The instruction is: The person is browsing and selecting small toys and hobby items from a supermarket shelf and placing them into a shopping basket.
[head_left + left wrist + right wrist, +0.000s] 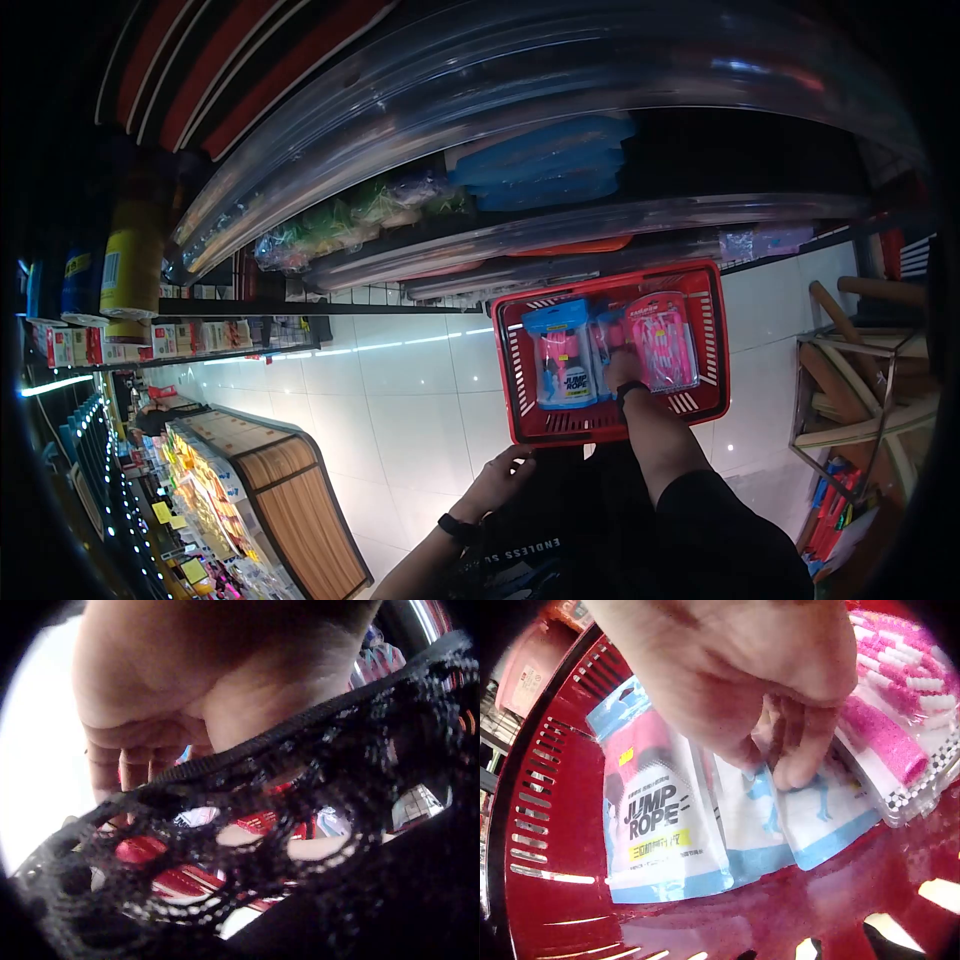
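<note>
Held packet: your right hand (735, 667) pinches a blue-and-white packet (821, 814) between thumb and curled fingertips (795, 776). It lies flat in the middle of the red basket (547, 825).
Right hand state: closed on that packet. In the head view it (622, 372) reaches down into the basket (710, 330) with the wrist over the near rim.
Neighbour, left: the "JUMP ROPE" packet (656, 817) lies flat, its edge overlapping another blue-and-white packet next to the one you hold. In the head view it (563, 355) has a blue top and a pink window.
Neighbour, right: the pink jump rope pack (900, 697), in clear plastic, lies just beside the held packet with its corner on top of it. It also shows in the head view (662, 340).
Left hand: your left hand (497, 482) is outside the basket, near its near-left corner and against dark clothing.
Left hand state: the wrist view shows the hand (180, 690) with fingers bent behind black mesh (315, 795). You cannot tell whether it grips anything.
Wrists: a black band (632, 388) is on your right wrist.
Basket position: it stands on the white tiled floor (400, 400), below a shelf of clear bins (520, 240).
Surroundings: a wood-fronted display counter (290, 490) is to the left and a wooden rack (870, 380) to the right.
</note>
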The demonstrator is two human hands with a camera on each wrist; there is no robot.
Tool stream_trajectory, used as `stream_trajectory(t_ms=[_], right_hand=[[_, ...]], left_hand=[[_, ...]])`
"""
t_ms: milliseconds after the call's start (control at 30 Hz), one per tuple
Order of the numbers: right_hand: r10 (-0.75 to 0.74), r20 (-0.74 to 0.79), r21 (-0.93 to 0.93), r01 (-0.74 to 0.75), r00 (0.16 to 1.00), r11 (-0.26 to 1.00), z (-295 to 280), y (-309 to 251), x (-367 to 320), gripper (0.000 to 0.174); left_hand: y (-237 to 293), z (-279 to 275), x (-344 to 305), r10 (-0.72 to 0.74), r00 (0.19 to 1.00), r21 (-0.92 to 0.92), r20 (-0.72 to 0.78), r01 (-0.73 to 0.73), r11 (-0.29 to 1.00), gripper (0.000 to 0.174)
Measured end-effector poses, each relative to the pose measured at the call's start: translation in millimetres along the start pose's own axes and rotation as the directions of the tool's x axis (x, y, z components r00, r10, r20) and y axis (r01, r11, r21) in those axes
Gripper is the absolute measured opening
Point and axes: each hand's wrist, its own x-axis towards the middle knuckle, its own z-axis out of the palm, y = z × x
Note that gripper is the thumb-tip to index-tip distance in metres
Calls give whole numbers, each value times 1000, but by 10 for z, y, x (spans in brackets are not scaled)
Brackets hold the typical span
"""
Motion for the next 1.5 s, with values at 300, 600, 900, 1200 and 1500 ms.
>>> stream_trajectory(t_ms=[300, 600, 900, 1200, 1500], right_hand=[[-238, -14, 135, 238, 971, 962, -788, -13, -354, 16], [-468, 64, 667, 311, 881, 677, -2507, -870, -1578, 17], [-623, -184, 670, 560, 761, 487, -3688, -1166, -2119, 21], [-677, 12, 951, 201, 736, 236, -3964, -519, -1970, 54], [-424, -235, 862, 389, 875, 326, -4557, -496, -1650, 36]], left_hand=[[266, 85, 98, 110, 994, 34, -19, -109, 993, 39], [1104, 254, 274, 490, 865, -27, -111, -495, 868, 96], [1654, 14, -250, 678, 729, -475, -98, -633, 612, 96], [2153, 18, -604, 661, 750, -719, 5, -457, 523, 88], [2445, 199, -331, 706, 704, -577, -76, -609, 545, 78]])
